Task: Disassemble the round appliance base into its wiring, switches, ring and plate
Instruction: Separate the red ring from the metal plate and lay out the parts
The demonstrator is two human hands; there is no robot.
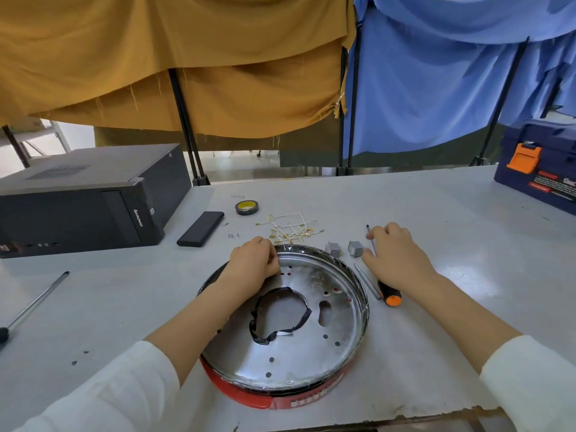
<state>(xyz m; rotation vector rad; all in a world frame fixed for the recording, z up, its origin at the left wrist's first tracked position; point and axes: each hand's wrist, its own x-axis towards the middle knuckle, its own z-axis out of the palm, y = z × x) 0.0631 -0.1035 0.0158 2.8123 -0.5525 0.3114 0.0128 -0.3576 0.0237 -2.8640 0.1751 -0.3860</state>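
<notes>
Your left hand (254, 260) pinched the far rim of the base (282, 325); right (394, 254) lay open on the screwdriver (378, 269). Next: pry the ring.

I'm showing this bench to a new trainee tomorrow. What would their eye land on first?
Most likely the shiny round appliance base with its red rim, at the near middle of the table, with the left hand on its far edge. Next, the right hand resting on a screwdriver beside it, and the tangle of wiring and two grey switches lying behind the base.
</notes>
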